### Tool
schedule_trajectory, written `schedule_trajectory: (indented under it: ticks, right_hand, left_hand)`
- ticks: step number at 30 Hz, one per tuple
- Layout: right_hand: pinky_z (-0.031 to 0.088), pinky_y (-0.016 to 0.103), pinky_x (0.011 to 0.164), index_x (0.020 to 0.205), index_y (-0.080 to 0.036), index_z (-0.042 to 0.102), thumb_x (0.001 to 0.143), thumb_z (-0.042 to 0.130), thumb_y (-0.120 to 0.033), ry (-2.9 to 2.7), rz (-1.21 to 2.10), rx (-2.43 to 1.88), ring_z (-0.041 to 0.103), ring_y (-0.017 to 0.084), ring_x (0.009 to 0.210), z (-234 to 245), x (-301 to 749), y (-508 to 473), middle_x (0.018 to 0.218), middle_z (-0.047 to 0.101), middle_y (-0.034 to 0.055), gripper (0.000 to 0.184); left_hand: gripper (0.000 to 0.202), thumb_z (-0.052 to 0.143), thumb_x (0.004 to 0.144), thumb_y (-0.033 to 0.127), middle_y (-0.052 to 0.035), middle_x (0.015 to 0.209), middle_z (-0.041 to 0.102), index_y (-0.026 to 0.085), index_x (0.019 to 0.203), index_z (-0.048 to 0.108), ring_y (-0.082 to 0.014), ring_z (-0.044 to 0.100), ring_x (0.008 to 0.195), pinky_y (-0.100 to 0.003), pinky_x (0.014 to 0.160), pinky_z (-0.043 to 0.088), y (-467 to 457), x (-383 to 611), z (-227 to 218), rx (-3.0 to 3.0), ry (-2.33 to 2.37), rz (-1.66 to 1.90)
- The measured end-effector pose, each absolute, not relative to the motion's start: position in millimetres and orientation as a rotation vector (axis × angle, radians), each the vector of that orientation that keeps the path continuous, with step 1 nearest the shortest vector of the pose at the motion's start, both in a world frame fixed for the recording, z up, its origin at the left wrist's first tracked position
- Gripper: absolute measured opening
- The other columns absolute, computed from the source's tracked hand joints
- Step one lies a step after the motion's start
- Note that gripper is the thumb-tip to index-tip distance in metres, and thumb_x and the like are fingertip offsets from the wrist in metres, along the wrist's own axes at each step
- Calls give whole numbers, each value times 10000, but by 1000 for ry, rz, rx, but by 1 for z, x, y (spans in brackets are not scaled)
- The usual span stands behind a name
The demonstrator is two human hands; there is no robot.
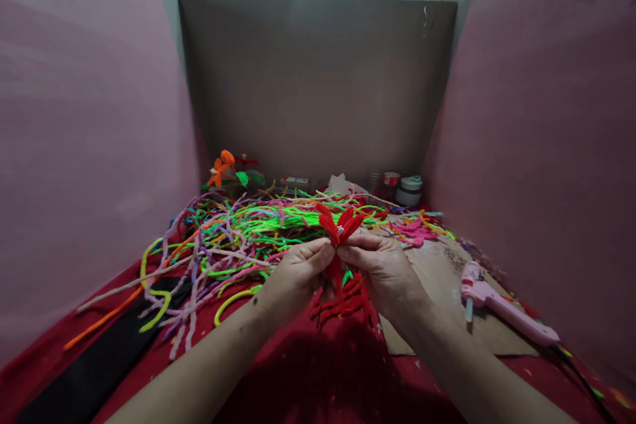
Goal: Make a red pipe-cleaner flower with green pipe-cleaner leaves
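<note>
Fingers (324, 256) of the left hand (298, 271) and the right hand (390, 271) pinch the base of a red fuzzy flower (350, 224) above the red cloth (278, 371). Probably it is light and bendable; holding this base should spare the soft petals (326, 218).

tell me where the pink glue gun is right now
In the head view, the pink glue gun lies at the right, along the right edge of the brown board, right of the right hand.
</note>
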State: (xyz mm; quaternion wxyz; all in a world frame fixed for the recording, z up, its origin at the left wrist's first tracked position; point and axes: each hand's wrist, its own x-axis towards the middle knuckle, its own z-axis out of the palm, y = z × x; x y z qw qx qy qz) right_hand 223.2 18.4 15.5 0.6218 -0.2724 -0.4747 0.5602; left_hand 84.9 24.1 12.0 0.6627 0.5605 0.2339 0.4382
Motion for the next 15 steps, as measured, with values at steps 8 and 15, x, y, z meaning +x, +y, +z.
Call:
schedule_trajectory:
  ticks: [8,15]
  right_hand:
    - [416,251,484,643,-174,692,637,716,-218,-1184,1312,-656,515,107,502,15,226,16,590,593,-8,50]
    - [396,249,446,644,-176,688,656,704,-247,-1238,1312,-663,478,96,438,16,231,15,543,560,-18,74]
  left_hand:
    - [303,503,814,380,-74,659,583,106,747,611,-118,533,459,-193,347,367,25,84,11,1173,432,872]
    - [297,458,841,361,-67,627,562,112,744,586,-131,542,469,-206,366,378,20,84,15,1180,463,841]
